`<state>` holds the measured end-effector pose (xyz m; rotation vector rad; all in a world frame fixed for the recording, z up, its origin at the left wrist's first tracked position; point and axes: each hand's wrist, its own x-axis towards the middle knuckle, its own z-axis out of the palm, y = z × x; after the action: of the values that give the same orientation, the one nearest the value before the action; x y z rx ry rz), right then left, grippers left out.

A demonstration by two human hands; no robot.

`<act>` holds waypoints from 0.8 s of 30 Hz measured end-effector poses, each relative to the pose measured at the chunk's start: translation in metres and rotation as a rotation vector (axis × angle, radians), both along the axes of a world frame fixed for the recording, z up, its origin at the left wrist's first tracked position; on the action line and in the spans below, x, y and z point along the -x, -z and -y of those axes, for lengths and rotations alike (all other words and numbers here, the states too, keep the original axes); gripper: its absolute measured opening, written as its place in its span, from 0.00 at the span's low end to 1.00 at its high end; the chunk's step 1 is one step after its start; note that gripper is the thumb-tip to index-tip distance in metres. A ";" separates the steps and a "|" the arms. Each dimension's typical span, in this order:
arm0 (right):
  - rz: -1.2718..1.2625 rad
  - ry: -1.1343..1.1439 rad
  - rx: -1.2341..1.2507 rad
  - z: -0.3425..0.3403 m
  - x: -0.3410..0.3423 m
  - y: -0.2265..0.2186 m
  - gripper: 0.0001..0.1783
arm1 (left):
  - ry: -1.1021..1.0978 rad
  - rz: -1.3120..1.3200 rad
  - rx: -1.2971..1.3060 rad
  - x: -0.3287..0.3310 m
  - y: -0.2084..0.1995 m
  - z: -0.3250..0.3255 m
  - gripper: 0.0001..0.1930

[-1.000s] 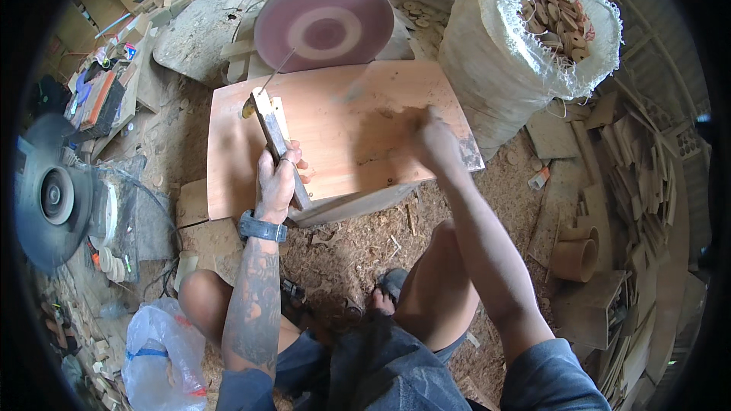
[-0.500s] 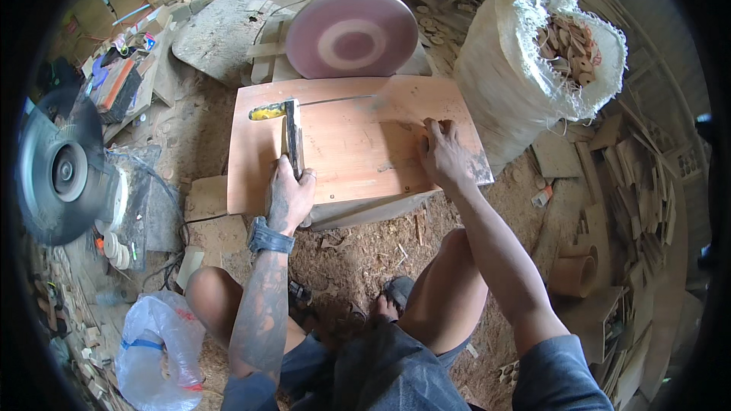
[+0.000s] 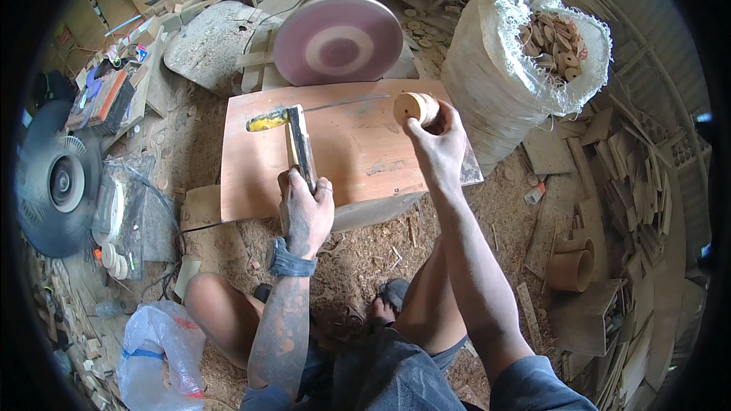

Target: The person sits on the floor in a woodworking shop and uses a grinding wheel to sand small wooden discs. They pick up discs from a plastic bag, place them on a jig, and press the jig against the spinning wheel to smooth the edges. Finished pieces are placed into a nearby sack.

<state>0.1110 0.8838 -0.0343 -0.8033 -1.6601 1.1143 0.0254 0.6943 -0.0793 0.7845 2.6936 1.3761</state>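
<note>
Head view: left one of two fisheyes worn side by side on the head. Looks down and forward from above the knees point(image 3: 217, 304); upright, unmirrored. Left hand point(image 3: 307, 209) and right hand point(image 3: 442, 144) near mid-frame, close to lens; forearms point(image 3: 282, 335) enter from lower edge. Board point(image 3: 343, 156) central, round disc point(image 3: 339, 38) beyond it. Wide field: fan point(image 3: 65, 179) toward left rim, sack point(image 3: 487, 61) upper right. Periphery curved, corners black.

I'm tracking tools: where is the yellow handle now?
The yellow handle is left of centre in the head view, over the left part of the wooden board, just left of the far end of the stick in the left hand.
</note>
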 end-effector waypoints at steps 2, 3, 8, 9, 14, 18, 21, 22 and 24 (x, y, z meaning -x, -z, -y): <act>-0.008 -0.025 0.039 0.012 0.002 -0.010 0.30 | 0.014 -0.035 -0.007 -0.005 0.000 -0.001 0.20; -0.014 -0.034 0.035 0.016 0.003 -0.013 0.29 | 0.021 -0.052 -0.010 -0.007 0.000 -0.001 0.21; -0.069 0.032 -0.013 0.021 0.005 -0.020 0.28 | 0.023 -0.107 0.029 -0.012 0.005 0.001 0.21; -0.067 0.042 -0.036 0.021 0.005 -0.019 0.28 | 0.019 -0.115 0.020 -0.013 0.006 0.001 0.21; 0.010 0.123 -0.173 0.024 0.001 -0.019 0.30 | 0.021 -0.117 0.018 -0.019 0.013 -0.003 0.21; 0.131 0.170 -0.396 0.027 0.003 -0.016 0.36 | 0.015 -0.195 0.014 -0.028 0.013 -0.009 0.22; 0.158 0.084 -0.464 0.042 0.007 -0.006 0.35 | 0.059 -0.197 0.027 -0.035 0.013 -0.017 0.20; 0.088 -0.040 -0.425 0.049 0.013 -0.004 0.37 | 0.085 -0.163 0.025 -0.036 0.015 -0.021 0.20; 0.256 -0.223 -0.458 0.066 0.009 -0.003 0.44 | 0.172 -0.236 -0.094 -0.035 0.020 -0.028 0.19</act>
<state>0.1017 0.8177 -0.0312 -0.4843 -2.1575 0.7471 0.0607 0.7222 -0.0992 1.2280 2.6618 1.4625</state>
